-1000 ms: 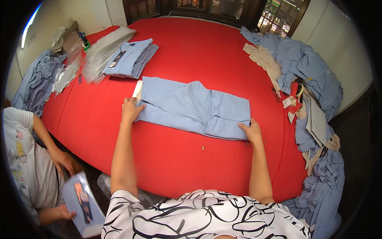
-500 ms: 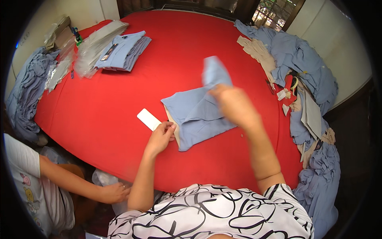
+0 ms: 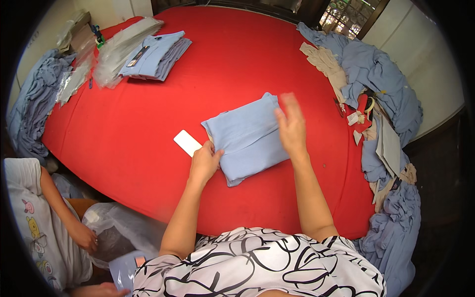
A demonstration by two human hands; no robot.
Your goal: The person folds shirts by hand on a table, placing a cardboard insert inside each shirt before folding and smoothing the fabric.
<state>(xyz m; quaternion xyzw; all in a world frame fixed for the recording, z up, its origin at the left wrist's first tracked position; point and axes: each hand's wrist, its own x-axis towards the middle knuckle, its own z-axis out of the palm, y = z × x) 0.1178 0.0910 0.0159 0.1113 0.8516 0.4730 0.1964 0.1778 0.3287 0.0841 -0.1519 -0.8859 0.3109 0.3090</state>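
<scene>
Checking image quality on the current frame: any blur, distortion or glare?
Head view: right hand motion-blurred, left hand and folded light-blue garment clearer; head view: red-covered table edges bow with the fisheye, corners black; head view: pale highlights on the clear plastic bag.

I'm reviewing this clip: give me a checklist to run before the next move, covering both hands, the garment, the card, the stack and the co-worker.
1. Left hand at the left edge of the folded blue garment: ok.
2. Right hand touching the garment: cannot tell; it is open at the right edge, fingers blurred.
3. Garment's top smooth: not ok; creases show.
4. White card fully visible: not ok; its near end is hidden at the left hand.
5. Folded stack apart from the garment: ok, farther back, to the left.
6. Co-worker's hands away from the garment: ok, lower left.
</scene>
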